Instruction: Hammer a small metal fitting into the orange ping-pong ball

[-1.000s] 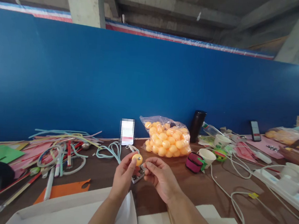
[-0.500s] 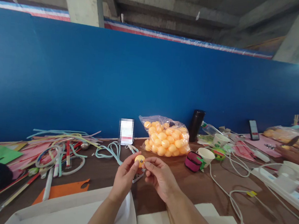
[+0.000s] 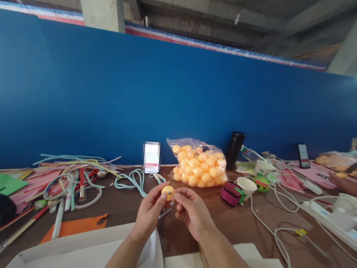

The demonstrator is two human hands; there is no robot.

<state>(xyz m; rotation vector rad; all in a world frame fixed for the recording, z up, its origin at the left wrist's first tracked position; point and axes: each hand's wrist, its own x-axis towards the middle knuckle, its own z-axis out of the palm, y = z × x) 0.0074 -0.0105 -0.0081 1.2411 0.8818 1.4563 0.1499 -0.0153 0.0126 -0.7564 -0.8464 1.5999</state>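
Above the bench (image 3: 234, 216), short of its far edge, the left hand (image 3: 151, 206) pinched the ball (image 3: 167, 189); whether the right hand (image 3: 193, 212) gripped anything was unclear. Probably light and dentable, the ball suited gentle fingertips.

Cannot identify the tiny dark spot (image 3: 170, 193) on the round orange ball (image 3: 166, 189) or the small grey object (image 3: 165, 212) partly hidden behind the left hand (image 3: 149, 210); cannot read the pixelated white phone screen (image 3: 152, 158).
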